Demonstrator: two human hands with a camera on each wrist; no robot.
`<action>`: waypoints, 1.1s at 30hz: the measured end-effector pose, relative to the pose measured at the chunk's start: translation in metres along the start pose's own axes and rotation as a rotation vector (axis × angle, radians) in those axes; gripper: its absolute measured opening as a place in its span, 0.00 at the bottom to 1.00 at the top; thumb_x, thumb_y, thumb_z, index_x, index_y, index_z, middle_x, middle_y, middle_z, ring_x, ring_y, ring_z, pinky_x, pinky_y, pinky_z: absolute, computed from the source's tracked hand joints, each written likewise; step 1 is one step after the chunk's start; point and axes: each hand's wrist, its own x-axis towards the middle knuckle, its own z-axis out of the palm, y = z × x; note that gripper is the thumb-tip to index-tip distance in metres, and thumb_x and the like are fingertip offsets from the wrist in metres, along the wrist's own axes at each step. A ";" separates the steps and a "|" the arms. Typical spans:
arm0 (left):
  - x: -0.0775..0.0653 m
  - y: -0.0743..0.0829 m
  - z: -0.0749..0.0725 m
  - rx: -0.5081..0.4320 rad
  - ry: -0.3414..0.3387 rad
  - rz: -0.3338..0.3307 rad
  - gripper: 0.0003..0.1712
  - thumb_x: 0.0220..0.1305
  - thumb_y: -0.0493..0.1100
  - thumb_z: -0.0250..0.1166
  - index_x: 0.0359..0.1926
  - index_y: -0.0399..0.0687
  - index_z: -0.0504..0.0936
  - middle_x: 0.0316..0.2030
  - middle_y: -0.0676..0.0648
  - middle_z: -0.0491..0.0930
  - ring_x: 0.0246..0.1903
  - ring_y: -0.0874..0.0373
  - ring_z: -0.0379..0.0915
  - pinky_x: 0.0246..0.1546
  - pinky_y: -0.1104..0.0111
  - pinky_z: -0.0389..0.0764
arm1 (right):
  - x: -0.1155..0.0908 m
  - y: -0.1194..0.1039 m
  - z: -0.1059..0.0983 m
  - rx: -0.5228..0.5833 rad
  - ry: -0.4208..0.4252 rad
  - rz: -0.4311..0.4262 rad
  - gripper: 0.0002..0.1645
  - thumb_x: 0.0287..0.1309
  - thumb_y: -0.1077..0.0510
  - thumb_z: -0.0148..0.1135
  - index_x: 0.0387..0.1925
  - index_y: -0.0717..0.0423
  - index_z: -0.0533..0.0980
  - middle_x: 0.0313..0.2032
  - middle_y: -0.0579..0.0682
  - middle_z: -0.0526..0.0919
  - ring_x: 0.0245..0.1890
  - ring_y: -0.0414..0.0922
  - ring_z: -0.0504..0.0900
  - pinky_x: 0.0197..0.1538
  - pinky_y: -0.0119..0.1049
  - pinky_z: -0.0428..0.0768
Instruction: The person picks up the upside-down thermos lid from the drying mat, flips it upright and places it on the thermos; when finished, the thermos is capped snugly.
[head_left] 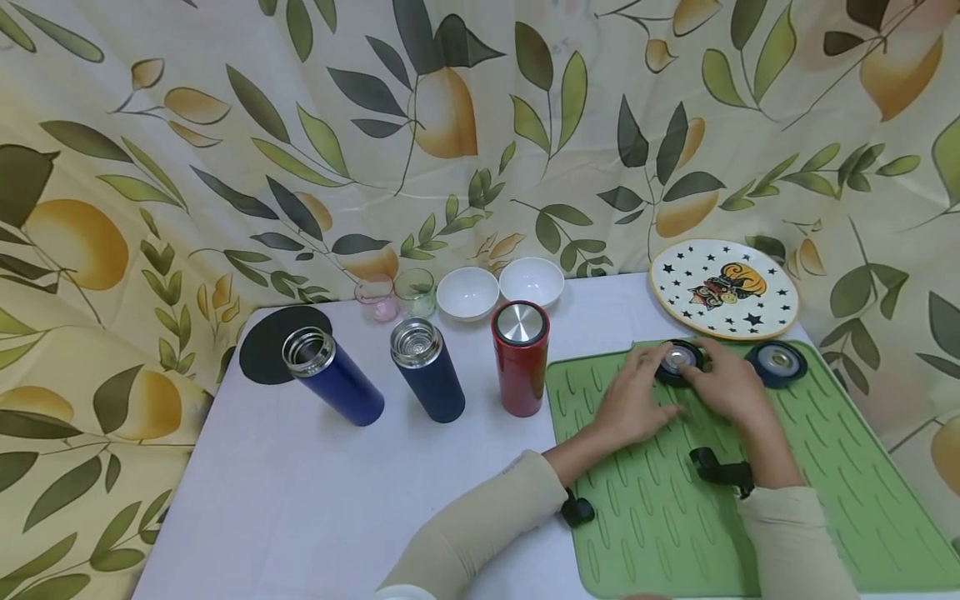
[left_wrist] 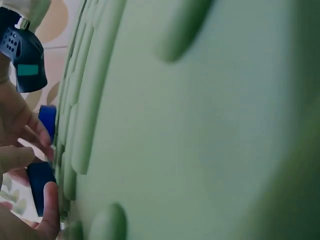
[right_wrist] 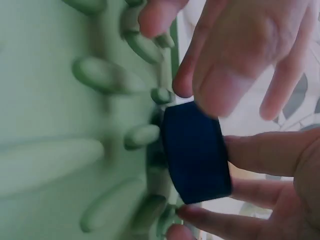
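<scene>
A dark blue bottle lid (head_left: 678, 362) lies underside up near the far edge of the green mat (head_left: 637, 517). My right hand (head_left: 729, 385) holds it from the right, thumb and fingertips against its rim; the lid's side (right_wrist: 196, 152) shows in the right wrist view. At its left edge are the fingers of my left hand (head_left: 632, 398), its thumb pointing away from the rim. A second blue lid (head_left: 777, 364) lies just right of my right hand. Two bottles stand uncapped, one blue (head_left: 341, 387) and one navy (head_left: 435, 379). A red bottle (head_left: 520, 367) has its lid on.
Behind the mat leans a patterned plate (head_left: 723, 287) against the curtain. Two white bowls (head_left: 467, 294) stand behind the bottles, beside a green glass (head_left: 415, 292) and a pink glass (head_left: 377, 300). A black round mat (head_left: 262, 350) lies at the far left.
</scene>
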 end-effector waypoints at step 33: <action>-0.046 -0.017 -0.080 -0.336 0.201 0.173 0.38 0.51 0.51 0.69 0.63 0.64 0.65 0.59 0.61 0.65 0.26 0.68 0.73 0.26 0.84 0.74 | -0.033 -0.071 -0.002 0.880 -0.348 -0.105 0.29 0.64 0.53 0.53 0.64 0.54 0.60 0.49 0.59 0.69 0.40 0.43 0.79 0.41 0.42 0.81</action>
